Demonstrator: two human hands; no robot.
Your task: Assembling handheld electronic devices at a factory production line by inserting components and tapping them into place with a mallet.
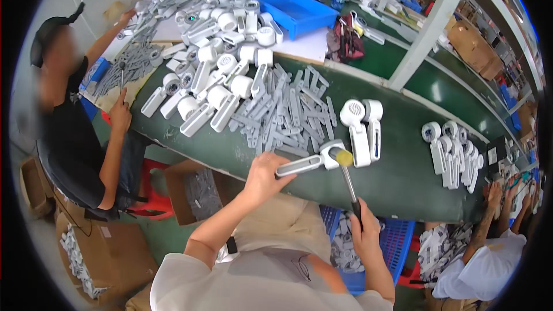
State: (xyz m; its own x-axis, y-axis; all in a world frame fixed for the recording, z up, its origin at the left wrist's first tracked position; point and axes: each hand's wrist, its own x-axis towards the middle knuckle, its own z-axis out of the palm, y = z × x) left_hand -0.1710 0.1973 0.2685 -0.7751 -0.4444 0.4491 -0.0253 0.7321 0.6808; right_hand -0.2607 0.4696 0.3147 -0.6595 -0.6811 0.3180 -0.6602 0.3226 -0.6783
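Note:
My left hand (266, 175) is closed around the handle end of a white handheld fan (305, 165), held near the table's front edge with its round head to the right. In my right hand (366, 233) is the black grip of a mallet (349, 183) with a metal shaft and a yellow-faced head. That mallet head lies over the fan's round head; whether they touch, I cannot tell. Just beyond are two more white fans (360, 132), lying side by side. A heap of flat grey strips (288, 109) spreads over the table behind my left hand.
Many white fans (222, 80) cover the green table (403, 178) at the back left; another group (452, 155) lies right. A blue tray (296, 12) stands behind. Left, a co-worker (75, 121) holds a similar mallet (122, 75). A blue basket (400, 250) sits below my right arm.

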